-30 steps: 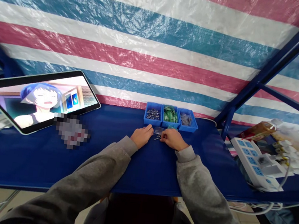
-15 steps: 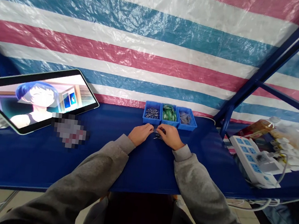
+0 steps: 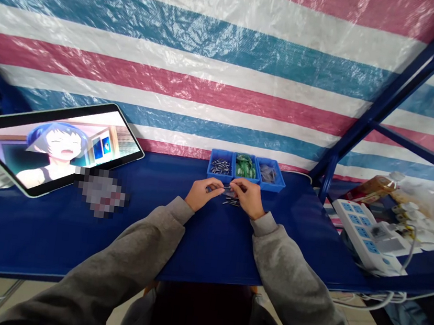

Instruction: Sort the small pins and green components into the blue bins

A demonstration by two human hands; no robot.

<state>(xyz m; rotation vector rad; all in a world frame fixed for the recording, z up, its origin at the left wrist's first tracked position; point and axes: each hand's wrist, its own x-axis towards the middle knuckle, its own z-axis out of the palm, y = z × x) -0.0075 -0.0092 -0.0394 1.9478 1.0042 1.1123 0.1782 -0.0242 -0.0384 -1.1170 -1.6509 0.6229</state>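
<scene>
We see both bare hands near the middle of the blue worktop, closer to its back edge than its front. The left hand and right hand face each other, fingertips pinched narrow on a thin piece that spans the small gap between them; what it is, we cannot make out. We judge the step in hand to be fine fingertip handling of this piece, and the next move to call for a light, steady pinch from both sides. Loose metal pieces lie just below the fingers, where a dropping hand could scatter them.

Just beyond the hands, along the back edge, we find three blue bins side by side: the left bin with metal pieces, the middle bin with green packets, the right bin with clear plastic. Their front walls limit forward reach. A lit tablet leans toward the back left corner, a blurred-out item before it. A power strip sits toward the right end, well apart.
</scene>
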